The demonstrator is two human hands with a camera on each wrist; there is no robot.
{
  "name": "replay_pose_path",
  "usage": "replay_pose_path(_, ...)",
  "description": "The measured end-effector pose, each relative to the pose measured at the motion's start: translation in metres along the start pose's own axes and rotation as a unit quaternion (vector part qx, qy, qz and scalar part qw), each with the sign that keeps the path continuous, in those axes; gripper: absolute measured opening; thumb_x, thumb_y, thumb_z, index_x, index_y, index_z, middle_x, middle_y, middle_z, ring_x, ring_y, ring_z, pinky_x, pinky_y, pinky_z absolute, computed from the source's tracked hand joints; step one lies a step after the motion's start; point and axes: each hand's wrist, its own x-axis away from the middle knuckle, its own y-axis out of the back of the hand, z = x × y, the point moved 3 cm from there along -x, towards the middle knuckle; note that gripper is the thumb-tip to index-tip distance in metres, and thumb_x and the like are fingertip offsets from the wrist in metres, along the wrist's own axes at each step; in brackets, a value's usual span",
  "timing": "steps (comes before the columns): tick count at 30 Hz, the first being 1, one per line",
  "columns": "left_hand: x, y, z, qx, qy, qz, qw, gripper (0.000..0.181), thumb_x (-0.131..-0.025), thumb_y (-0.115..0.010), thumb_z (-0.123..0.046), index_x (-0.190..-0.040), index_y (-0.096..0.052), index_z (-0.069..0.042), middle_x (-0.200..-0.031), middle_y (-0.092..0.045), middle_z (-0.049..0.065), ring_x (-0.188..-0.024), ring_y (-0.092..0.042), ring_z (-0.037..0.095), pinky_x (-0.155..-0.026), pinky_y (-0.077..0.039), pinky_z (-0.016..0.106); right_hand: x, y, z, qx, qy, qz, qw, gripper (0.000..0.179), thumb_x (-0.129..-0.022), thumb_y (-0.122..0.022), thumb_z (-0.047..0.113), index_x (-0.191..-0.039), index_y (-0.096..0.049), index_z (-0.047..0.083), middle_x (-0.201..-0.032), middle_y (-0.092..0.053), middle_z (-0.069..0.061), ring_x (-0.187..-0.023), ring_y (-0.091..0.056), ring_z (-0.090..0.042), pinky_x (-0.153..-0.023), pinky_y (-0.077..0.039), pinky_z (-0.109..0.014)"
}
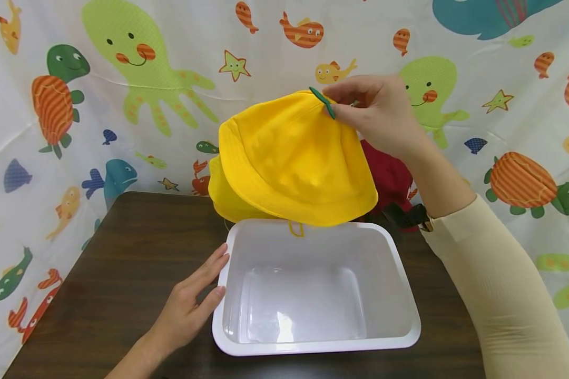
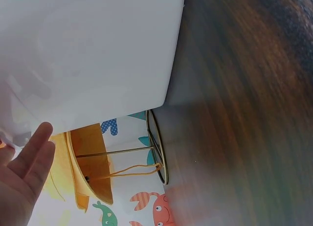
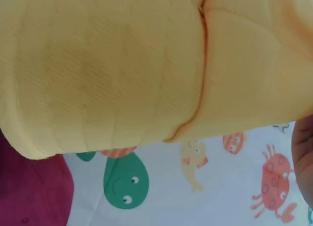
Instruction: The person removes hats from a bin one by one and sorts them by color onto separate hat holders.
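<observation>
My right hand (image 1: 384, 110) pinches a yellow hat (image 1: 294, 158) at its crown, beside a small green leaf-shaped piece (image 1: 323, 102). The hat hangs over the far rim of a white plastic bin (image 1: 313, 347), and a yellow elastic loop (image 1: 296, 229) dangles below its brim. From the right wrist, the yellow cloth (image 3: 107, 74) fills the upper part of the view. With fingers extended, my left hand (image 1: 189, 300) touches the bin's left rim. In the left wrist view, its fingers lie against the bin's white outer wall (image 2: 107, 55).
Behind the held hat is another yellow hat (image 1: 225, 195), with a wire stand (image 2: 165, 174) under it. A dark red cap (image 1: 386, 173) sits behind at the right. The dark wooden table (image 1: 114, 263) meets a sea-animal curtain (image 1: 265, 42) at the back.
</observation>
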Motion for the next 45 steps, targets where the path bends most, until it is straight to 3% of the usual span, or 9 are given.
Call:
replay_pose_path(10,0.0,0.002,-0.001,-0.001,-0.004,-0.004,1.0,0.068,-0.089,-0.067,0.009,-0.154,-0.052,-0.004,-0.163,-0.044,0.011,-0.149,-0.042,0.011,-0.112,-0.037,0.018,-0.025,-0.004,0.001,-0.005,-0.011,-0.026,0.9996,0.021,-0.098,-0.073,0.009,-0.118,-0.079,0.004,-0.105,-0.077,-0.006,-0.093,-0.068,-0.02,-0.084,-0.059,-0.025)
replay_pose_path(18,0.003,0.0,0.001,0.002,0.02,0.003,0.9998,0.067,-0.091,-0.067,0.007,-0.154,-0.051,-0.006,-0.164,-0.043,0.01,-0.149,-0.04,0.01,-0.111,-0.038,0.019,-0.043,-0.012,-0.007,-0.062,-0.019,-0.052,0.9965,0.023,-0.098,-0.073,0.009,-0.119,-0.077,0.001,-0.108,-0.073,-0.01,-0.095,-0.069,-0.022,-0.089,-0.06,-0.027)
replay_pose_path(23,0.003,0.0,0.002,0.001,0.019,0.002,0.9998,0.067,-0.09,-0.068,0.007,-0.154,-0.051,-0.005,-0.163,-0.044,0.011,-0.15,-0.04,0.011,-0.111,-0.038,0.019,-0.052,-0.026,-0.017,-0.088,-0.035,-0.055,0.994,0.022,-0.099,-0.072,0.007,-0.119,-0.077,0.001,-0.107,-0.072,-0.009,-0.096,-0.067,-0.022,-0.09,-0.06,-0.028)
replay_pose_path(29,0.004,0.0,0.002,0.004,0.003,-0.002,1.0,0.068,-0.088,-0.068,0.009,-0.154,-0.052,-0.004,-0.163,-0.045,0.013,-0.15,-0.041,0.013,-0.111,-0.038,0.019,-0.056,-0.046,-0.024,-0.09,-0.043,-0.044,0.994,0.024,-0.099,-0.071,0.006,-0.121,-0.076,-0.001,-0.109,-0.073,-0.011,-0.097,-0.069,-0.021,-0.092,-0.059,-0.027)
replay_pose_path(45,0.002,0.0,0.002,-0.001,0.014,0.004,0.9999,0.068,-0.09,-0.068,0.007,-0.155,-0.051,-0.006,-0.164,-0.043,0.011,-0.15,-0.04,0.011,-0.11,-0.039,0.019,-0.057,-0.086,-0.041,-0.087,-0.047,-0.045,0.9941,0.019,-0.098,-0.071,0.002,-0.116,-0.077,-0.002,-0.107,-0.074,-0.012,-0.094,-0.067,-0.018,-0.089,-0.058,-0.025)
